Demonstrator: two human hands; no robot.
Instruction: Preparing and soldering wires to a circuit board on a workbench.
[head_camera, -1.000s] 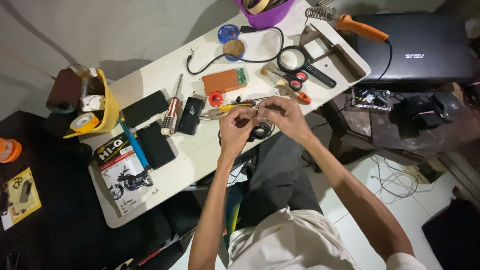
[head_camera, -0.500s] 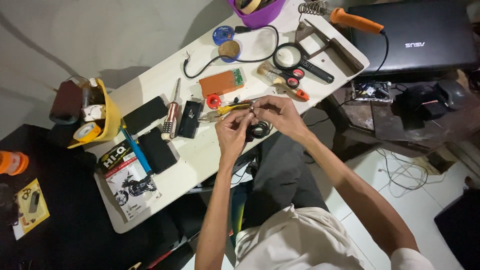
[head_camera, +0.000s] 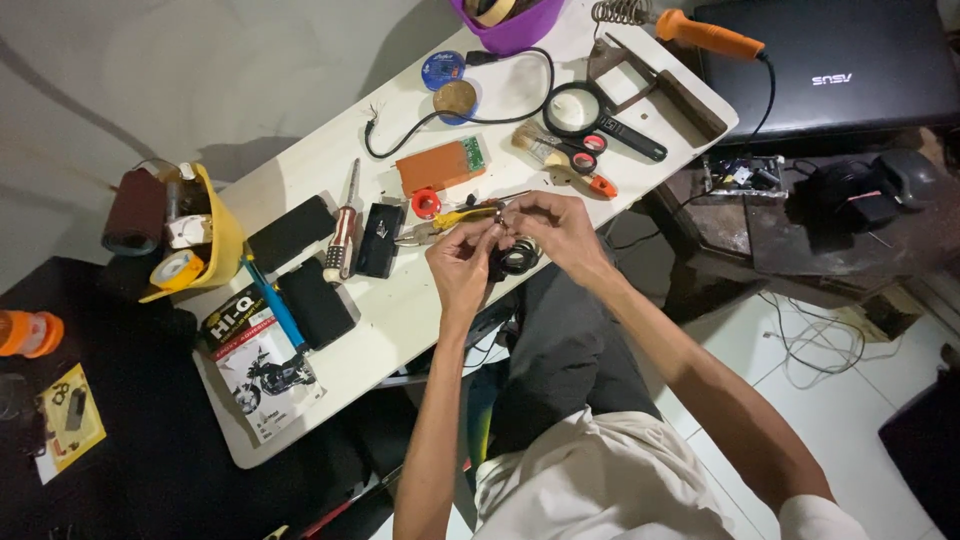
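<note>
Pinching a small metallic part, too small to make out, between fingertips of both hands over the near edge of the white table. Pressed on it from the left by the left hand, fingers curled; from the right by the right hand, thumb and forefinger closed on the same piece. Just beneath the hands, a dark ring-shaped roll, glossy, touching or nearly touching the palms; cannot tell which. Directly beyond the grip, yellow-handled pliers and a small red ring, close to the knuckles. Farther off, a flat orange rectangular board, a round black-rimmed magnifying glass, and a bristle brush. To the left, a wooden-handled screwdriver, a matte black box, two dark flat slabs, a blue pen. Bare tabletop only near the hands, down-left, along the rounded near edge. At the far right corner, an orange-handled soldering iron.
</note>
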